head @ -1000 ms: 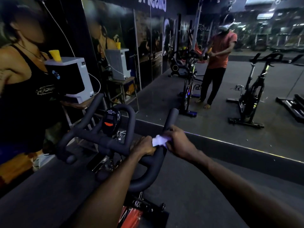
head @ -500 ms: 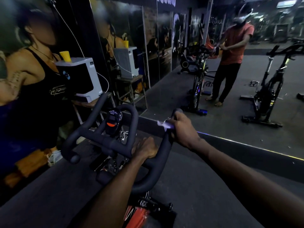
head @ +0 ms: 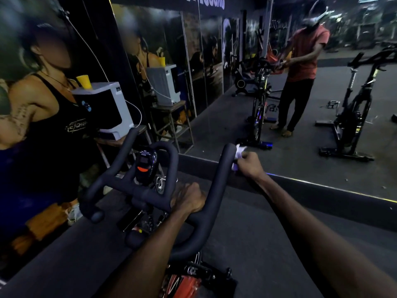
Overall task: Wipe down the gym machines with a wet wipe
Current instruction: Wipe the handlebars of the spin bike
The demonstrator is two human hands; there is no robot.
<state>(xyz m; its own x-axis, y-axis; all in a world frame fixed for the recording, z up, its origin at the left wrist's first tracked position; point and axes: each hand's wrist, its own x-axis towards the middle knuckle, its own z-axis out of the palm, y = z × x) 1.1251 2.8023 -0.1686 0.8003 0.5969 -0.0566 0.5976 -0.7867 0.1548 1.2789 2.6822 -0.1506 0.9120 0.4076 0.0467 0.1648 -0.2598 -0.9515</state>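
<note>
A spin bike's black handlebar (head: pixel 137 188) fills the middle of the head view, with a small console (head: pixel 145 163) between its bars. My left hand (head: pixel 188 198) grips the bar near the base of the right horn (head: pixel 217 181). My right hand (head: pixel 250 164) holds a white wet wipe (head: pixel 237 157) against the upper end of that horn, close to its tip.
A wall mirror (head: pixel 300 164) ahead reflects a person in a red shirt, this bike and another spin bike (head: pixel 352 117). A white and black appliance (head: pixel 105 108) with a yellow cup (head: pixel 83 81) sits on a stand at the left, beside a wall poster.
My right hand has slid the wipe up the right horn from near its base to its tip. My left hand has kept its grip on the bar.
</note>
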